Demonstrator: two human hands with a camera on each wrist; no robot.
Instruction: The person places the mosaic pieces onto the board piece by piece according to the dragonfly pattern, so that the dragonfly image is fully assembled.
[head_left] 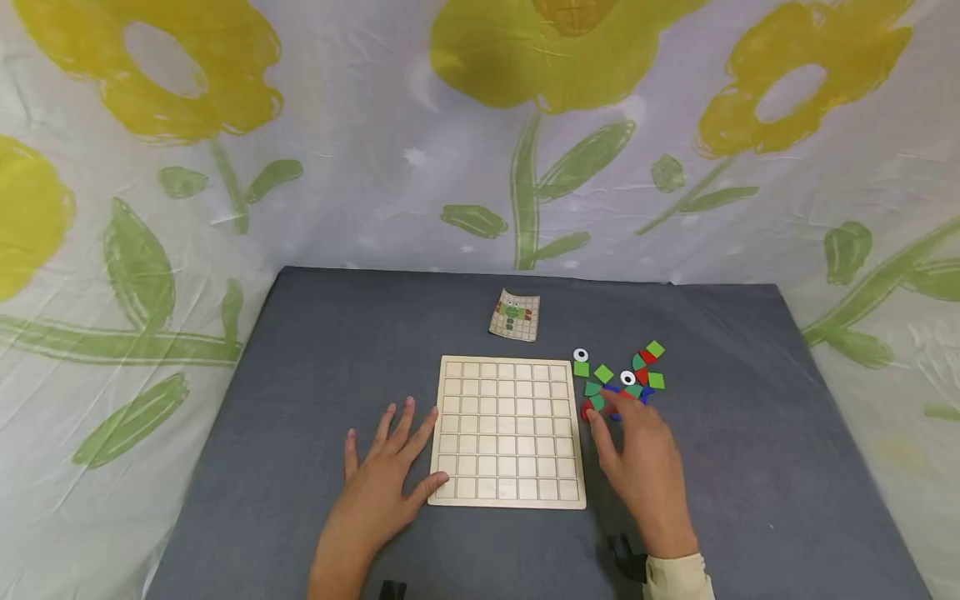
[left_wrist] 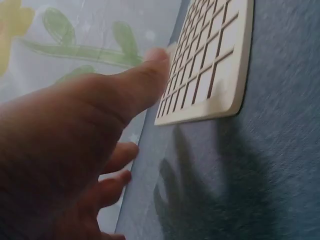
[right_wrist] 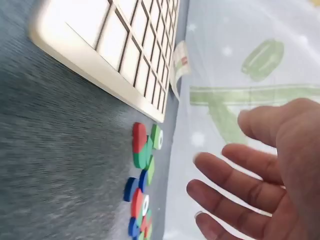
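Note:
A pale wooden grid board (head_left: 507, 432) lies flat on the dark grey table, its square cells bare. My left hand (head_left: 381, 498) is spread at the board's left side, with the thumb right at the lower left corner and the index fingertip near the left edge. Over the near side of a scatter of small coloured pieces, my right hand (head_left: 643, 467) reaches with fingers slightly bent. In the right wrist view its fingers (right_wrist: 240, 187) are apart with nothing between them. A red piece (right_wrist: 139, 136) and a blue piece (right_wrist: 131, 188) lie in that scatter.
Behind the board sits a slightly curled picture card (head_left: 515, 317) with a coloured figure on a grid. Light green squares (head_left: 656, 381), white rings (head_left: 581, 355) and dark green pieces (head_left: 592, 389) lie right of the board. A flower-painted curtain (head_left: 375, 183) hangs beyond the table.

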